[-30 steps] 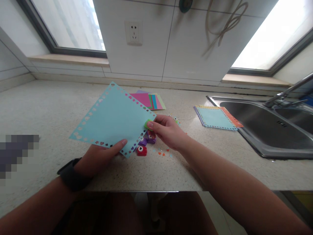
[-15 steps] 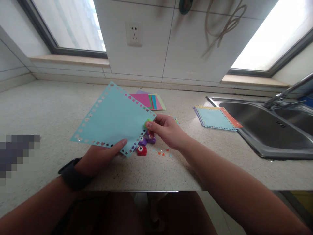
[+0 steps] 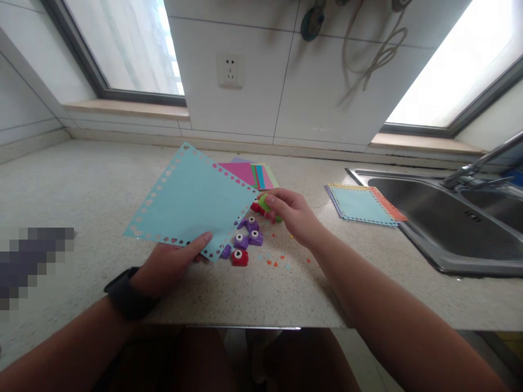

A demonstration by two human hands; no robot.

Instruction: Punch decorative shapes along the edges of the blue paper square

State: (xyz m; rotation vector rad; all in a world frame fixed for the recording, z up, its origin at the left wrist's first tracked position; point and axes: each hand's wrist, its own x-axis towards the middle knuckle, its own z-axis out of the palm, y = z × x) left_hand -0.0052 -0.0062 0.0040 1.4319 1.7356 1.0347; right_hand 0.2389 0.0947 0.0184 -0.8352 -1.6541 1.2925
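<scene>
My left hand (image 3: 169, 263) pinches the near edge of a light blue paper sheet (image 3: 192, 198) and holds it tilted above the counter. Small shapes are punched along the sheet's borders. My right hand (image 3: 292, 215) is closed on a small green punch (image 3: 265, 204) just off the sheet's right corner. Below that corner lie purple punches (image 3: 250, 236) and a red punch (image 3: 239, 257) on the counter. Coloured paper bits (image 3: 281, 262) are scattered beside them.
A fan of coloured sheets (image 3: 255, 175) lies behind the blue sheet. A stack of punched sheets (image 3: 362, 204) rests beside the steel sink (image 3: 457, 226) at the right. A socket (image 3: 229, 69) is on the tiled wall. The counter's front edge (image 3: 245, 325) runs close to me.
My right hand has drawn the green punch off the sheet's right edge and slightly to the right. More of the small punches under the corner now show. The view has tilted down a little.
</scene>
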